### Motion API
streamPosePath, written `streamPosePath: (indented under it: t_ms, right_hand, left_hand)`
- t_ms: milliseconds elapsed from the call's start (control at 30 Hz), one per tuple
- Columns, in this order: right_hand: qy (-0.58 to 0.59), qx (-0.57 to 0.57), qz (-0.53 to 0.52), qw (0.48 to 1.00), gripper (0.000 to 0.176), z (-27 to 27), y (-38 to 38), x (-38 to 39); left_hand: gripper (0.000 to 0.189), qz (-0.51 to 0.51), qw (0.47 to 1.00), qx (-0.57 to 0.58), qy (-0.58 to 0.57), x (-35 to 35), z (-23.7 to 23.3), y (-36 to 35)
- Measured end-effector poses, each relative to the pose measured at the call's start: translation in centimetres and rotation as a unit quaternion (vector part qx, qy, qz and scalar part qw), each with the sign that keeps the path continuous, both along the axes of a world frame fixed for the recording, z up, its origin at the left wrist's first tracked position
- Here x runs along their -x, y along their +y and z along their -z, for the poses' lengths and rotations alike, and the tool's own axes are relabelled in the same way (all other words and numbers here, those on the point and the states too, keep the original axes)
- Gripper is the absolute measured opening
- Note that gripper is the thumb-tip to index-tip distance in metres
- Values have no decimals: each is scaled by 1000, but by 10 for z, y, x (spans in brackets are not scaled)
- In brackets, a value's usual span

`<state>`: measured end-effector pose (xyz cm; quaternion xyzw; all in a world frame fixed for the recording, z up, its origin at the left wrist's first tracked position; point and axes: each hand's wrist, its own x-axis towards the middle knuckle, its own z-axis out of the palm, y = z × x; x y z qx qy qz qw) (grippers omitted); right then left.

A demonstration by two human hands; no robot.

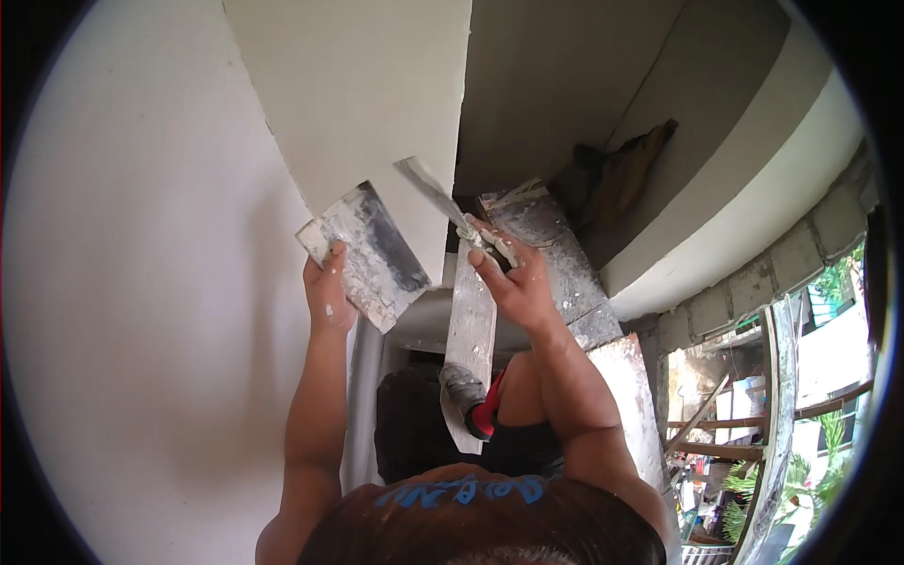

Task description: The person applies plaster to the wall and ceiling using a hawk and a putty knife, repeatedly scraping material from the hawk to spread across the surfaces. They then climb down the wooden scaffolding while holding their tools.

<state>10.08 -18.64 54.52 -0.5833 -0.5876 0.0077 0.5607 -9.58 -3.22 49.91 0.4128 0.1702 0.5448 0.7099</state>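
Note:
My left hand (327,294) grips a flat metal plaster board (365,252), smeared with grey and white putty, held up near the white wall corner (377,104). My right hand (513,278) is closed on the handle of a putty knife (431,191); its blade points up and left toward the wall edge, just right of the board. Both hands carry dried plaster. The two tools are close together but apart.
The white wall (141,282) fills the left. Below my hands lie plaster-stained scaffold planks (556,254) and a foot in a red sandal (482,414). A dark cloth bundle (626,169) lies on a ledge. Far right, a block wall (800,245) and an open drop to the outside.

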Motion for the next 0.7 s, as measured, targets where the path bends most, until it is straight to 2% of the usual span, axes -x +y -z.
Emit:
streamPosePath:
  t_ms: [33, 67, 133, 167, 200, 233, 267, 333, 367, 400, 433, 467, 500, 533, 600, 633, 700]
  right_hand:
    - [112, 104, -30, 988, 34, -4, -8, 3]
    - [109, 108, -33, 988, 34, 2, -12, 2]
    - [254, 44, -114, 959, 29, 9, -17, -3]
    - [255, 50, -113, 959, 29, 10, -18, -14]
    - [186, 220, -58, 956, 30, 6, -16, -24]
    - [118, 385, -2, 915, 32, 6, -17, -35]
    - [9, 411, 15, 912, 38, 21, -26, -53]
    - [61, 445, 71, 891, 40, 47, -52, -88]
    - [89, 423, 130, 892, 43, 53, -69, -99]
    - [137, 405, 180, 886, 46, 119, -86, -147]
    - [230, 348, 211, 884, 51, 120, -104, -147]
    - [219, 360, 286, 861, 54, 143, -125, -166]
    - [262, 399, 341, 810, 54, 154, -144, -173]
    - [274, 389, 379, 793, 55, 177, -166, -180]
    - [169, 453, 480, 732, 56, 245, -220, -202]
    - [188, 496, 497, 687, 54, 239, -236, -189]
    - [134, 470, 588, 645, 48, 245, -261, -152]
  left_hand:
    - [41, -8, 999, 32, -13, 5, 3, 4]
    - [43, -17, 997, 64, -25, 8, 7, 7]
    - [44, -44, 995, 80, -35, 10, 16, 13]
    - [43, -61, 994, 82, -31, 12, 29, 18]
    - [43, -77, 993, 83, -23, 21, 41, 22]
    - [43, -107, 991, 83, 2, 31, 51, 24]
    - [44, -135, 984, 107, 34, 44, 53, 19]
    - [44, -139, 980, 125, 63, 64, 73, 21]
    - [47, -155, 975, 128, 95, 76, 81, 19]
    - [50, -157, 969, 162, 100, 88, 93, 18]
    - [53, -154, 971, 147, 111, 99, 102, 16]
    - [54, -168, 965, 156, 128, 110, 113, 15]
    - [54, -169, 964, 144, 149, 124, 126, 16]
    - [55, -176, 958, 142, 177, 128, 128, 7]
    - [56, -164, 952, 142, 217, 132, 132, -2]
    - [57, -168, 948, 130, 239, 133, 136, -6]
    - [57, -171, 938, 143, 264, 122, 135, -7]
